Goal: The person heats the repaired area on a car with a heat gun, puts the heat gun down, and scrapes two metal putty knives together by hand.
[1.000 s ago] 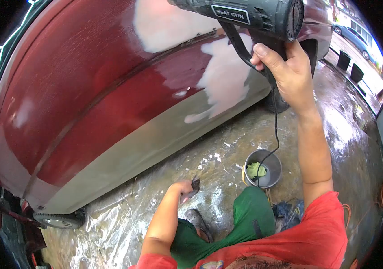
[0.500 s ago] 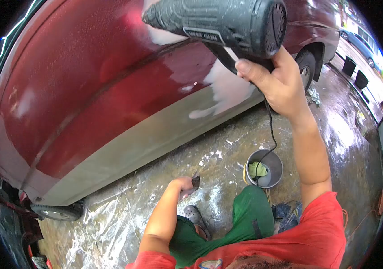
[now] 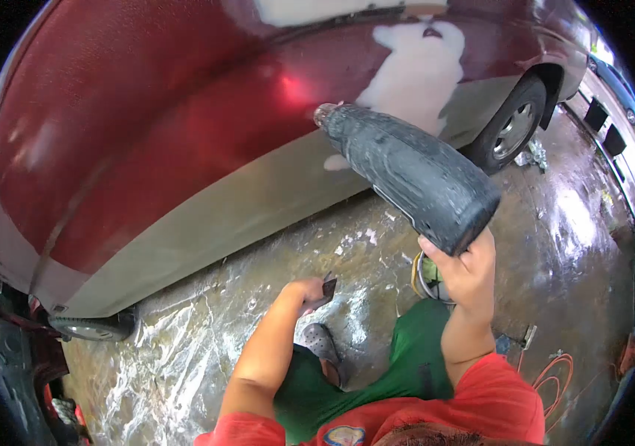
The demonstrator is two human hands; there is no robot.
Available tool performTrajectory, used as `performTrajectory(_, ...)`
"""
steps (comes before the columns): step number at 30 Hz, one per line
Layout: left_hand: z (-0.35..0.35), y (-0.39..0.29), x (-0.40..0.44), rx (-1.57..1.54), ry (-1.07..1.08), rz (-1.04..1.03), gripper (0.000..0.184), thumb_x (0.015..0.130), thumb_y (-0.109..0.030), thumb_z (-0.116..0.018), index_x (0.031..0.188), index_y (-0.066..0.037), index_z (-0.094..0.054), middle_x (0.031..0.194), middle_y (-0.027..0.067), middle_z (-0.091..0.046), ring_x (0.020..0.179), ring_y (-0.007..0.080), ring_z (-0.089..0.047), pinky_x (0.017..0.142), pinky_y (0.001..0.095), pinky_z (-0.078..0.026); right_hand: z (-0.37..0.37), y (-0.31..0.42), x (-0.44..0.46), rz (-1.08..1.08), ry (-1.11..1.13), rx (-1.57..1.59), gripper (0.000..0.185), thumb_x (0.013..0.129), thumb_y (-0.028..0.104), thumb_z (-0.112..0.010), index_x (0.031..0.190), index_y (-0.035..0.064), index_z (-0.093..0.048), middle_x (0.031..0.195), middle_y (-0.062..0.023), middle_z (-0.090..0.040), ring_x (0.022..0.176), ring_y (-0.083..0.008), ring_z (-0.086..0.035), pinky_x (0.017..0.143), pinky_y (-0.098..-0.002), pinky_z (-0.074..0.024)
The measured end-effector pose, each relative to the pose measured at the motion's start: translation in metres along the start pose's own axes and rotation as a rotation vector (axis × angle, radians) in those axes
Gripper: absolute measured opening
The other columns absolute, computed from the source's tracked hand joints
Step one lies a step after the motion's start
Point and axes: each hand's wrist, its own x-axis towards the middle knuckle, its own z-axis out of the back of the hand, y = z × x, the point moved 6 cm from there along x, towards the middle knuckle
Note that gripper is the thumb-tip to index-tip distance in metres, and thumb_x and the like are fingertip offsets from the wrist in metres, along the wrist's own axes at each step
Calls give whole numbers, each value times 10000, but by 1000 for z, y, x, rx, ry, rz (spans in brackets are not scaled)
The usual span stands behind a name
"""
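Observation:
My right hand (image 3: 472, 273) is closed around the handle of a dark grey heat gun (image 3: 414, 171). Its metal nozzle points up and left, close to the side of a dark red vehicle (image 3: 206, 141). A bright red glow shows on the paint just past the nozzle. Whitish filler patches (image 3: 416, 74) cover part of the panel behind the gun. Low over the floor, my left hand (image 3: 305, 290) grips a small dark flat scraper (image 3: 326, 291), apart from the vehicle; its exact type is hard to make out.
A metal bucket (image 3: 422, 281) with a greenish cloth stands by my knee, partly hidden by my right hand. An orange cable (image 3: 558, 375) lies coiled at the lower right. The vehicle's wheel (image 3: 514, 126) is at the upper right. The concrete floor (image 3: 176, 372) looks wet and stained.
My right hand has brought the heat gun down and closer to me, its nozzle now lower on the panel. My left hand with the scraper has hardly moved.

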Motion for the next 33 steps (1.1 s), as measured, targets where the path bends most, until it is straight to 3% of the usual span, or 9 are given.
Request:
performTrajectory(1, -6, -1, 1, -15, 61, 34, 280, 742, -149, -569, 941, -24, -721, 975, 225, -704, 913, 341, -703, 727, 435, -537, -2, -10, -11, 10, -1, -15, 315, 773, -37, -735, 1072, -45, -638, 1015, -87, -680, 934, -170, -631, 868, -295, -469)
performTrajectory(7, -21, 2, 17, 95, -104, -159, 242, 749, -156, -577, 887, -7, -709, 787, 169, -719, 753, 298, -711, 701, 426, -533, -12, -52, -41, 7, -32, -10, 299, 769, -54, -727, 1057, -48, -644, 1005, -95, -685, 902, -180, -644, 852, -309, -489)
performTrajectory(10, -19, -7, 2, 63, -30, -75, 221, 748, -133, -572, 874, -12, -707, 736, 150, -713, 719, 283, -710, 697, 418, -537, -11, -49, -35, 106, 0, -64, 301, 764, -67, -724, 1054, -55, -644, 983, -104, -690, 852, -183, -655, 834, -305, -505)
performTrajectory(11, -18, -7, 3, 44, 35, -17, 270, 707, -104, -598, 932, -8, -712, 955, 233, -697, 891, 368, -698, 727, 444, -537, -9, -54, -37, 61, 11, -64, 307, 760, -73, -724, 1056, -54, -646, 981, -107, -692, 869, -188, -656, 842, -309, -503)
performTrajectory(14, -12, -16, -7, 6, 99, 9, 285, 714, -99, -591, 957, -14, -713, 966, 234, -694, 890, 366, -699, 738, 439, -539, -5, -65, -45, -25, 10, -30, 318, 747, -64, -721, 1058, -48, -652, 1002, -113, -692, 928, -214, -653, 868, -323, -488)
performTrajectory(20, -14, -16, 2, 54, 16, -34, 313, 738, -81, -562, 1011, -31, -707, 1026, 223, -689, 926, 359, -693, 763, 433, -537, -7, -56, -37, -81, 71, -65, 324, 757, 12, -652, 1073, -57, -643, 1113, -168, -663, 1015, -327, -642, 913, -348, -460)
performTrajectory(23, -15, -18, -7, 4, 9, -30, 192, 700, -132, -579, 756, -13, -718, 665, 134, -698, 671, 261, -703, 674, 403, -526, -9, -61, -36, -58, 95, -35, 341, 758, 29, -668, 1086, -58, -637, 1103, -165, -669, 1007, -316, -650, 903, -338, -465)
performTrajectory(29, -9, -26, -20, 13, -12, -5, 197, 710, -126, -569, 772, -11, -716, 688, 136, -704, 690, 262, -706, 683, 404, -526, -7, -64, -42, 0, 45, 7, 360, 758, 26, -658, 1107, -63, -632, 1125, -182, -663, 1043, -309, -640, 930, -346, -452)
performTrajectory(33, -18, -19, -11, 30, -19, -12, 236, 725, -129, -564, 873, -23, -714, 736, 148, -712, 715, 275, -709, 704, 410, -529, 0, -81, -60, 54, -39, 32, 474, 774, 35, -681, 1223, -59, -566, 1230, -174, -620, 1128, -306, -602, 993, -379, -425)
